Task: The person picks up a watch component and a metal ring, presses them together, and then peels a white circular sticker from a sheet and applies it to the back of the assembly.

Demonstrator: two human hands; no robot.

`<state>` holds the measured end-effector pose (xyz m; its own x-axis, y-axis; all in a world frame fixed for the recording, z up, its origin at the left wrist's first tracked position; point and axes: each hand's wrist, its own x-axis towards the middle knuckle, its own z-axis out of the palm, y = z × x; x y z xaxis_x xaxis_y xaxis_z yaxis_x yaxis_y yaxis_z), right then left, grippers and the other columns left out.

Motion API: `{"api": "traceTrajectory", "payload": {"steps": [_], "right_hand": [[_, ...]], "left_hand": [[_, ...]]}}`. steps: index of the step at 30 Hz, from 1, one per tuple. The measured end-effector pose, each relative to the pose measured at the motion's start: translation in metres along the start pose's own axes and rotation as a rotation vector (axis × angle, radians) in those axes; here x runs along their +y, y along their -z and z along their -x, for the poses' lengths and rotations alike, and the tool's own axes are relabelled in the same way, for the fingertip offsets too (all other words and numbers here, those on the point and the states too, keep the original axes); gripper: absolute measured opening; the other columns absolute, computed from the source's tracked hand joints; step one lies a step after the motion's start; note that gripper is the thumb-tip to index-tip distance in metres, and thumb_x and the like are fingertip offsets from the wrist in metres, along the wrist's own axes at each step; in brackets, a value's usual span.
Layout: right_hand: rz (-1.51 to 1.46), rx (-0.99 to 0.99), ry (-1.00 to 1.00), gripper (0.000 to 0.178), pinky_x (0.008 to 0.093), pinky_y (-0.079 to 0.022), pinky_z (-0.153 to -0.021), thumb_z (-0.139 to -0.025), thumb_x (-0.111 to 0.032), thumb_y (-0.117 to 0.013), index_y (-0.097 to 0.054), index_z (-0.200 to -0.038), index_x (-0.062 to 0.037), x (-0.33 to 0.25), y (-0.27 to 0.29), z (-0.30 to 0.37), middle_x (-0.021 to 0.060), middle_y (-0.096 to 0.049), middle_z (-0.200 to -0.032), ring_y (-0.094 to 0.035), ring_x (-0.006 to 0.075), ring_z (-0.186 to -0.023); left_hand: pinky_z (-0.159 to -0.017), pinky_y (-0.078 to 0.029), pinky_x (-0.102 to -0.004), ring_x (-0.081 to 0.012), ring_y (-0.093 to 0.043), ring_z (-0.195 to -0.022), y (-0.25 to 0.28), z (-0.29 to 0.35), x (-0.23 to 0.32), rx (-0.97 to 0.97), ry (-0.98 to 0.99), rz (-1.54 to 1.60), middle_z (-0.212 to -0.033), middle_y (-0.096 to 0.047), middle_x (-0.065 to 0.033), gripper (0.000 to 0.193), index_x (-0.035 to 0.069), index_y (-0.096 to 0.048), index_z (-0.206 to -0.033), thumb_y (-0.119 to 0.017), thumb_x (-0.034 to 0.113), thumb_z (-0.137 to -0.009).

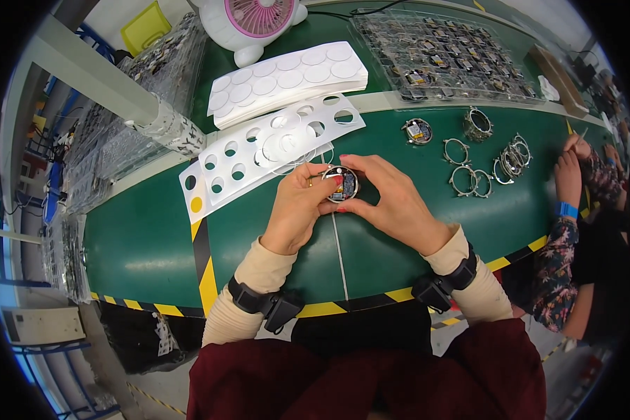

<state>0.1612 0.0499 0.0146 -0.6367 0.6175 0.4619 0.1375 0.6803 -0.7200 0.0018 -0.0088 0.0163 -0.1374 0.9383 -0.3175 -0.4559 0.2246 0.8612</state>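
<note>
The big green bench [147, 238] fills most of the view, and its near edge has a yellow and black stripe. There is lots of bare green room on the left side and in front of the hands. At the back right lies a wide clear tray [448, 56] full of small parts. At the back left stands a white and pink fan [248, 21]. In front of it sits a stack of white sheets with round stickers [287, 80]. One used sheet with round holes [259, 150] lies slanted just behind the hands, with its long side running from near left to far right.

The left hand [297, 206] and the right hand [392, 199] meet over the middle of the bench. Between them they hold a small round device [342, 183]. It is round, so it has no long side. Its flat face points up, a bit toward the person. The fingers [332, 180] of both hands are pinched tight around its rim. A thin white line [339, 255] runs from under it straight toward the near edge.

To the right, well apart from the hands, lie some metal rings [507, 161] and another round device [418, 131]. At the far right edge, another person's hand [570, 175] works close to the rings, so room there is tight.
</note>
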Motion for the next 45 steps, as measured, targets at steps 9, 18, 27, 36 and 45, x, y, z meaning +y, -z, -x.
{"api": "traceTrajectory", "payload": {"steps": [9,18,27,36,45], "right_hand": [[-0.054,-0.004,-0.074,0.053,0.0309,-0.048,-0.079,-0.07,-0.008,-0.073,-0.051,-0.118,-0.0011,-0.003,-0.002,0.001,0.0132,-0.057,-0.105,-0.058,0.0266,-0.091],[0.058,0.046,0.009,0.051,0.0312,-0.049,-0.075,-0.071,-0.006,-0.071,-0.051,-0.118,-0.0013,-0.003,-0.004,0.003,0.0133,-0.058,-0.105,-0.058,0.0266,-0.091],[-0.207,0.12,-0.058,0.03,0.0257,-0.048,-0.072,-0.077,0.0,-0.063,-0.059,-0.107,0.0011,0.007,-0.001,0.0,0.0087,-0.063,-0.094,-0.06,0.0183,-0.086],[-0.78,0.118,-0.448,0.023,0.0217,-0.047,-0.076,-0.082,-0.001,-0.06,-0.06,-0.106,0.0028,0.004,0.001,-0.002,0.0057,-0.063,-0.095,-0.059,0.0098,-0.084],[-0.917,0.067,-0.512,0.024,0.0228,-0.048,-0.076,-0.082,0.0,-0.06,-0.06,-0.105,0.0039,0.003,0.004,-0.003,0.0074,-0.064,-0.094,-0.059,0.0104,-0.084]], "left_hand": [[-0.063,-0.052,-0.0244,-0.0159,-0.063,-0.078,0.0,0.002,0.001,0.001,-0.076,-0.046,-0.09,-0.063,-0.0118,0.022,-0.002,-0.046,-0.106,-0.054,0.001,-0.085],[-0.074,-0.053,-0.0316,-0.0211,-0.063,-0.085,-0.001,0.0,0.004,-0.105,0.006,0.083,-0.094,-0.062,-0.0136,0.022,-0.003,-0.047,-0.107,-0.049,0.01,-0.09],[-0.098,-0.041,-0.0432,-0.0241,-0.054,-0.105,-0.006,0.002,-0.008,-0.293,0.112,0.307,-0.113,-0.054,-0.0138,0.042,-0.003,-0.044,-0.121,-0.035,0.03,-0.097],[-0.089,-0.049,-0.0336,-0.0162,-0.052,-0.106,-0.015,0.007,-0.013,-0.167,-0.273,-0.111,-0.118,-0.052,-0.01,0.044,0.001,-0.036,-0.134,-0.047,0.002,-0.091],[-0.087,-0.05,-0.0319,-0.0148,-0.055,-0.101,-0.015,0.012,-0.023,-0.085,-0.468,-0.432,-0.115,-0.055,-0.0102,0.043,0.001,-0.041,-0.131,-0.051,-0.001,-0.089]]}}
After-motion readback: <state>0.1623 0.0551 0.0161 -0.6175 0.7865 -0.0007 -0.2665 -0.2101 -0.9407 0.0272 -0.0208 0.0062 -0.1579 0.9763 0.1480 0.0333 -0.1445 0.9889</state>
